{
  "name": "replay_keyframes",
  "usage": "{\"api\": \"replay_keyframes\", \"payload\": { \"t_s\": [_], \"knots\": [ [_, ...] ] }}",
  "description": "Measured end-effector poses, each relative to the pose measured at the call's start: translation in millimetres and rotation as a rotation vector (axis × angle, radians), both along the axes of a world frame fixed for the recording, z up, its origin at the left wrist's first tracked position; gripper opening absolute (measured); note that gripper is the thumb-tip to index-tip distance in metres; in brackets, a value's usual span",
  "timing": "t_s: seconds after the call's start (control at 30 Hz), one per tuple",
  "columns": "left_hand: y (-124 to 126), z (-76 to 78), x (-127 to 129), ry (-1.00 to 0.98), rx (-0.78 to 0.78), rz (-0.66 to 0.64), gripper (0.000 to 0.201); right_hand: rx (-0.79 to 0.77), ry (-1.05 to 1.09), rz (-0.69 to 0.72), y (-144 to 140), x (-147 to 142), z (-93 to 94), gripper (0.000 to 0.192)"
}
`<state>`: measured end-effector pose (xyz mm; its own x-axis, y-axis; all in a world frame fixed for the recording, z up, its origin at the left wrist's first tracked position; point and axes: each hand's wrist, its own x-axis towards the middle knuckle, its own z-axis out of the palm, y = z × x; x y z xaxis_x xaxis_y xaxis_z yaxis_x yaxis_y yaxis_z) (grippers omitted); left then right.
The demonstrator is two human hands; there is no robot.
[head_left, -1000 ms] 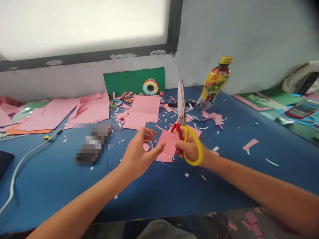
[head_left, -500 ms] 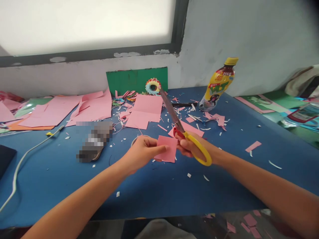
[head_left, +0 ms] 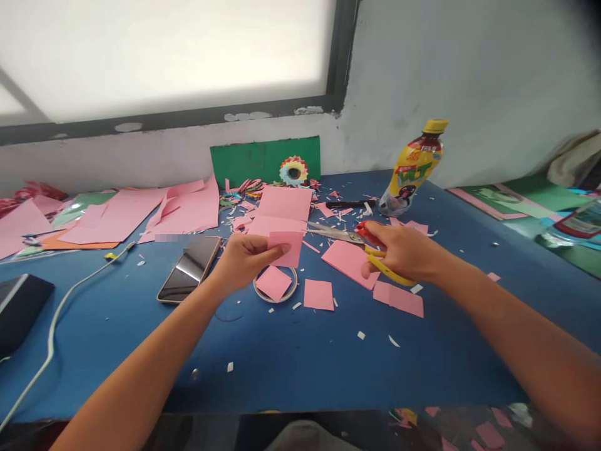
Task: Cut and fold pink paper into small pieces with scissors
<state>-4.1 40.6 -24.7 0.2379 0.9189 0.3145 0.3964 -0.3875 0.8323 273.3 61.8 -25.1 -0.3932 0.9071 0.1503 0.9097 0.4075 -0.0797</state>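
My left hand (head_left: 244, 260) is closed, pinching a small pink piece of paper (head_left: 290, 247) between thumb and fingers above the table. My right hand (head_left: 404, 247) grips scissors (head_left: 340, 234) with a red and a yellow handle loop. Their blades point left, slightly parted, with the tips near the paper's upper right corner; whether they touch it I cannot tell. Below the hands lie a pink paper square (head_left: 319, 295) and another pink piece (head_left: 273, 283) on a pale ring (head_left: 295, 287). A pink strip (head_left: 399, 299) and a larger pink piece (head_left: 347, 262) lie under my right hand.
A phone (head_left: 190, 269) lies left of my left hand, near a white cable (head_left: 59, 319). Pink sheets (head_left: 188, 207) cover the back left. A yellow-labelled bottle (head_left: 413, 169) leans at the back right. A paper ring ornament (head_left: 294, 170) stands before a green board (head_left: 253, 161). Scraps are scattered about.
The scissors have swung from pointing up to pointing left, and their blades have parted. My right hand has moved up and right, my left hand up and left with its paper.
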Motion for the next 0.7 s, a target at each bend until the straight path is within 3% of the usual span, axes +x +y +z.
{"api": "replay_keyframes", "payload": {
  "t_s": [0.7],
  "knots": [
    [-3.7,-1.7,3.6,0.062,-0.013,-0.057,0.034,0.056,-0.077,0.019,-5.4,-1.6,-1.4,0.044]
  ]
}}
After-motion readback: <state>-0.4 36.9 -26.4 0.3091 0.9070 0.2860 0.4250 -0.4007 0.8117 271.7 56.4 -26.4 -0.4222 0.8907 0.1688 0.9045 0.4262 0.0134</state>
